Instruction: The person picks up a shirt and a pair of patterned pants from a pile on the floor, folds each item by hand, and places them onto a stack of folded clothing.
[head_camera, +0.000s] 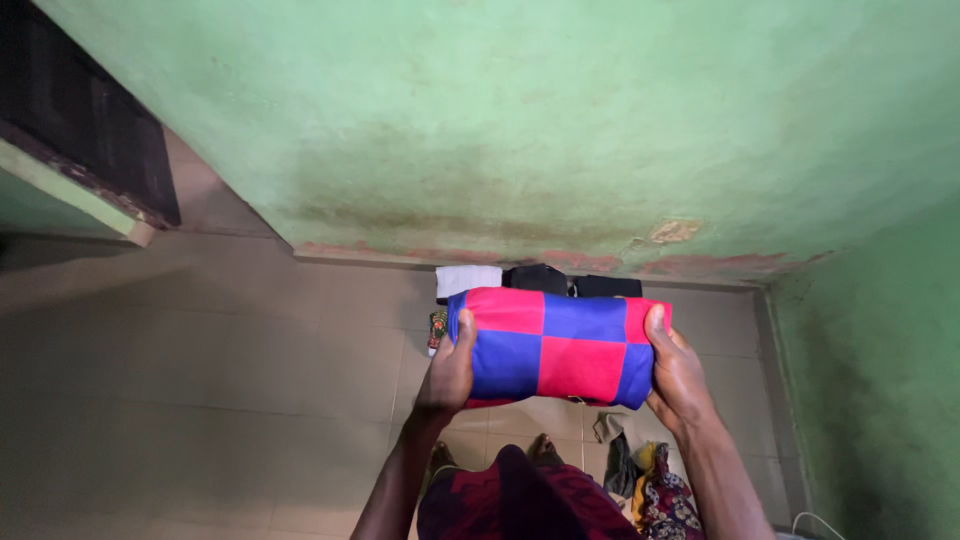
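Above tiled floor (250, 400) — left hand (450, 372), right hand (677, 372) clasp folded checkered cloth (555, 345) ends.

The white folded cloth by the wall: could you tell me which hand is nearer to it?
Left. The left hand grips the checked bundle's end just below the white cloth; the right hand holds the far end.

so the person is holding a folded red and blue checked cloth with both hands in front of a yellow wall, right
Not quite: the wall is green, not yellow, as the head view shows. The rest holds: the left hand and right hand grip the two ends of the folded red and blue checked cloth, held up in front of that wall.
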